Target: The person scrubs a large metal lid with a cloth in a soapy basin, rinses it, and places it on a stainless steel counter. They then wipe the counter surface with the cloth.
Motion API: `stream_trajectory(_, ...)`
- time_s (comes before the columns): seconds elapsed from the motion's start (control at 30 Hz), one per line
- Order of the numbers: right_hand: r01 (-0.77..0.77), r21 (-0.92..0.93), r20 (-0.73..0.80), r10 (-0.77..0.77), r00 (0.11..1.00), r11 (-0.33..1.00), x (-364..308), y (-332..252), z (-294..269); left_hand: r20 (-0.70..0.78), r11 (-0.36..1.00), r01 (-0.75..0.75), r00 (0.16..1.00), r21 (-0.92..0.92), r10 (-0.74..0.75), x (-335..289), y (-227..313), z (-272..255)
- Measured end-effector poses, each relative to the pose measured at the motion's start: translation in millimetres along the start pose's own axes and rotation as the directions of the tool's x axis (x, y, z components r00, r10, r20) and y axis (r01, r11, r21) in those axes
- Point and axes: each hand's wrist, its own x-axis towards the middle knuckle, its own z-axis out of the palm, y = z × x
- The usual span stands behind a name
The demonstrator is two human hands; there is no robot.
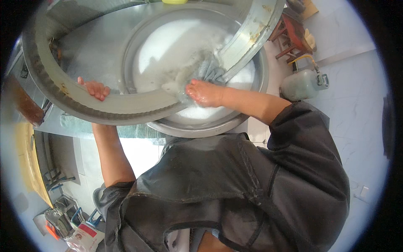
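Observation:
A large, wide metal ring (138, 106), dull silver with brown stains, stands tilted with its lower right part in a round metal basin (262, 71) of white suds. My left hand (95, 89) is closed over the ring's band at the left, fingers curled over the inner edge; the thumb is hidden behind the metal. At the basin's middle, my right hand (204, 93) is closed on a wet grey cloth (210, 69). The cloth lies bunched against the ring where it meets the foam (168, 46), and suds hide part of the fingers.
Under the basin is a metal worktop (92, 38), with a green cloth (79, 124) along its front edge. A yellow item (174, 1) shows at the top. To the right are a reddish wooden stool (294, 35) and a translucent jug (300, 85). Bags (85, 238) lie at lower left.

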Motion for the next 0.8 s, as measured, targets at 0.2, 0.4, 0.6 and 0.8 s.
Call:
stream_trajectory(0.2,0.069,0.287,-0.130,-0.032,0.991,0.955,38.4,-76.4,-5.7,-0.188,0.999,-0.009,0.982,0.030,0.015,-6.6,15.0,21.2)
stream_trajectory(0.4,0.081,0.237,-0.214,-0.029,0.976,0.968,24.9,-66.2,-17.1,0.192,0.994,-0.076,0.980,0.083,0.059,8.2,68.1,42.7)
stream_trajectory(0.6,-0.060,0.185,-0.203,0.098,0.974,0.981,-7.9,-17.6,-19.4,0.264,0.997,-0.042,0.964,0.064,0.024,25.8,96.7,33.5)
stream_trajectory(0.8,0.095,0.088,-0.105,-0.085,0.991,0.992,-20.2,-6.9,-24.3,0.384,0.999,-0.036,0.923,-0.001,0.034,40.6,84.7,8.4)
